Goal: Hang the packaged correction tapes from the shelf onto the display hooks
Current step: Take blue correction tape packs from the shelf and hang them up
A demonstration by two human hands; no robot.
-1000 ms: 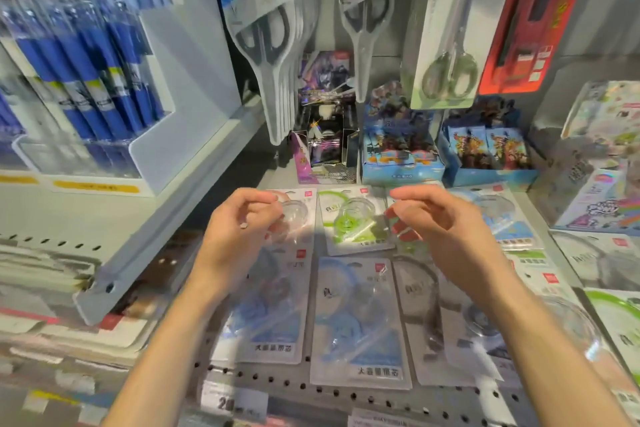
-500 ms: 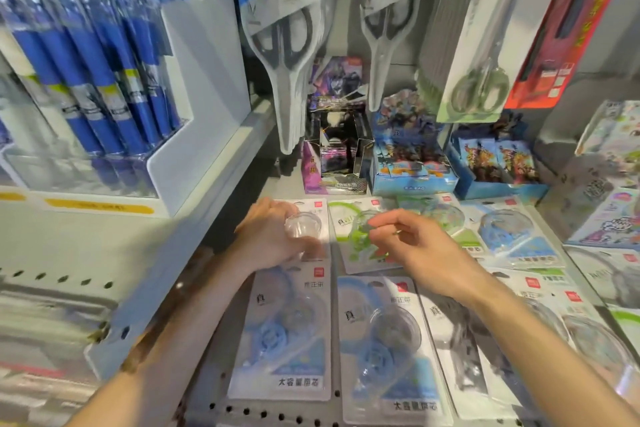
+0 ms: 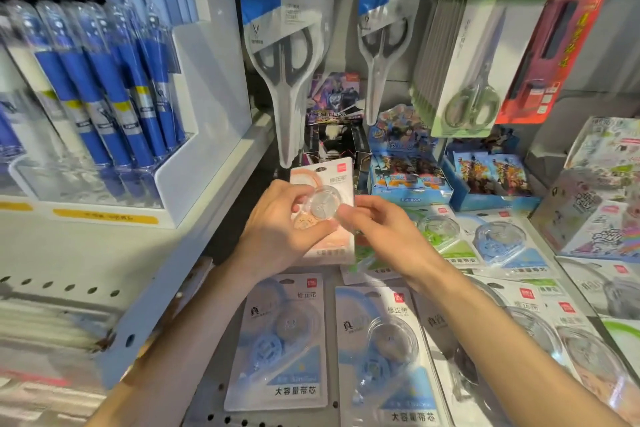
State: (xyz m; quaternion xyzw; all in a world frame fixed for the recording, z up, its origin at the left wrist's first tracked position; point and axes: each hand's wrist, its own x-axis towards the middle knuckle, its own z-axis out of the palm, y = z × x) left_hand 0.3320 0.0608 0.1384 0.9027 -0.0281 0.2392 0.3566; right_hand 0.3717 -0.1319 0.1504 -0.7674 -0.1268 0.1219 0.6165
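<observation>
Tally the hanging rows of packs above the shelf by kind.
Rows of grey-handled scissors on blue-and-white cards: 2
Rows of green-handled scissors on pale green cards: 1
Red carded packs: 1
Total: 4

Single head-worn wide-angle view, facing forward and down, close over the shelf (image 3: 221,388)

Grey perforated shelf (image 3: 214,388) across the lower frame. Flat on it: blue tape packs (image 3: 277,343) at lower centre, green pack (image 3: 446,239) and more blue at centre right, card boxes (image 3: 408,170) behind at centre.
</observation>
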